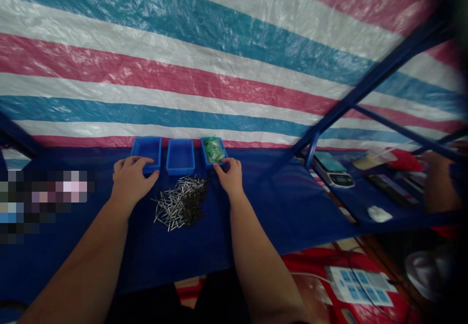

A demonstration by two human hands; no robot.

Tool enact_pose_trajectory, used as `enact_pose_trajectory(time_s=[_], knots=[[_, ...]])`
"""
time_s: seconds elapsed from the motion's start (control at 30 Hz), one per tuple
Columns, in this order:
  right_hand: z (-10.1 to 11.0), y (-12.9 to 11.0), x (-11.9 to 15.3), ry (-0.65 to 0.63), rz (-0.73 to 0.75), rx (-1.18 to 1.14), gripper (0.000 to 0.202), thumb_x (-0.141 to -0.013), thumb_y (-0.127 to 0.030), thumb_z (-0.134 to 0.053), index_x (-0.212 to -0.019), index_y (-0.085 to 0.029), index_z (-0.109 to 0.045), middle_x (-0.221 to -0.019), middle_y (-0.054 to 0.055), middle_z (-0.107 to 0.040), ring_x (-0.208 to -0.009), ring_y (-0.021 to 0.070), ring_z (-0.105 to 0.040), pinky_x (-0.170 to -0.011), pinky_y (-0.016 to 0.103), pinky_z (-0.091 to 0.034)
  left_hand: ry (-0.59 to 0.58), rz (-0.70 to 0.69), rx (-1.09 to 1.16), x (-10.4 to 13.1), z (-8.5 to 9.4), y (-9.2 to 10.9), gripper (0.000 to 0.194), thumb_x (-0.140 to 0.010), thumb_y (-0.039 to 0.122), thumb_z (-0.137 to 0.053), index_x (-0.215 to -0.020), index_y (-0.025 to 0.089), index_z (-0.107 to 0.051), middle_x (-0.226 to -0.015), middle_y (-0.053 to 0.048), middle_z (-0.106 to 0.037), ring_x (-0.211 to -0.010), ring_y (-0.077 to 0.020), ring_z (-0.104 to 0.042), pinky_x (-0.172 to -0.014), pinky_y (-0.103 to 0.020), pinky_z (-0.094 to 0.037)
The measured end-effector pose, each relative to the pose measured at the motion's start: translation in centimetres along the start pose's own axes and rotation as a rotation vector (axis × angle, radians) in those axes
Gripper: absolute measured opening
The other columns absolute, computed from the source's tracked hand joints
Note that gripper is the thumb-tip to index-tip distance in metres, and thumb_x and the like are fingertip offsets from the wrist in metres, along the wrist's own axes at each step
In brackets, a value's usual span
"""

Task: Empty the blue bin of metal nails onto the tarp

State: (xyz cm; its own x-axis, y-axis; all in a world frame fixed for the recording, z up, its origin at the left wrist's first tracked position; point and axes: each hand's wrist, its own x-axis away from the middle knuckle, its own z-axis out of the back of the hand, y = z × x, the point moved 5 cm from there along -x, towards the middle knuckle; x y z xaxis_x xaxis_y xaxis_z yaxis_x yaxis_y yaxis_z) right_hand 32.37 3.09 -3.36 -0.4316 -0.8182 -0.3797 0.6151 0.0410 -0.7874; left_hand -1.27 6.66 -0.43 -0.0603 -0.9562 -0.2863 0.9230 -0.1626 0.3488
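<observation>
The left hand (129,180) rests palm down on the blue cloth-covered worktop (91,236), its fingers loosely curled, with the fingertips touching the near rim of the leftmost small blue rectangular plastic tray (146,151). It grips nothing that can be seen. The right hand (230,176) lies likewise flat, its fingertips at the near edge of the rightmost blue plastic tray (219,161), which holds a crumpled green plastic bag (214,150); whether a finger pinches that rim I cannot tell.

Between the 2 hands, just in front of the trays, lies a loose heap of thin grey metal pins (182,203), untouched and spilling toward the person. Behind the heap stands the middle blue plastic tray (180,156), which looks bare inside. The 3 trays sit in a row, close together, against the foot of a red, white and blue striped tarpaulin (234,60).

Judging from this, the step in hand is setting out or steadying the trays, with the pins not yet sorted. A next move would call for one hand to leave its tray, come inward to the heap, and pinch up a few slippery pins without scattering the rest.

To the right, beyond a blue metal frame (365,82), a neighbouring blue surface carries a digital weighing scale (334,172) and a small white wad (379,213).
</observation>
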Motion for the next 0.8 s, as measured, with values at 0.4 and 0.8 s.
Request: enact_pose_trajectory(time_s=[0.4, 0.8], knots=[[-1.2, -2.3, 1.2, -0.122, 0.098, -0.029, 0.026, -0.079, -0.044, -0.074, -0.091, -0.023, -0.067, -0.103, 0.007, -0.056, -0.093, 0.0225, -0.060, -0.077, 0.035, -0.056, 0.022, -0.071, 0.030, 0.6, -0.2, 1.7, 0.024, -0.087, 0.041, -0.061, -0.100, 0.029, -0.076, -0.128, -0.008, -0.064, -0.125, -0.0352, -0.046, -0.106, -0.051, -0.037], [-1.2, -2.3, 1.3, -0.118, 0.093, 0.001, 0.024, -0.079, -0.044, -0.075, -0.088, -0.023, -0.068, -0.098, 0.006, -0.055, -0.092, 0.0232, -0.059, -0.085, 0.039, -0.054, 0.030, -0.161, 0.054, 0.4, -0.5, 2.6, 0.034, -0.086, 0.055, -0.063, -0.096, 0.024, -0.072, -0.106, -0.010, -0.072, -0.115, -0.0330, -0.054, -0.114, -0.052, -0.024]])
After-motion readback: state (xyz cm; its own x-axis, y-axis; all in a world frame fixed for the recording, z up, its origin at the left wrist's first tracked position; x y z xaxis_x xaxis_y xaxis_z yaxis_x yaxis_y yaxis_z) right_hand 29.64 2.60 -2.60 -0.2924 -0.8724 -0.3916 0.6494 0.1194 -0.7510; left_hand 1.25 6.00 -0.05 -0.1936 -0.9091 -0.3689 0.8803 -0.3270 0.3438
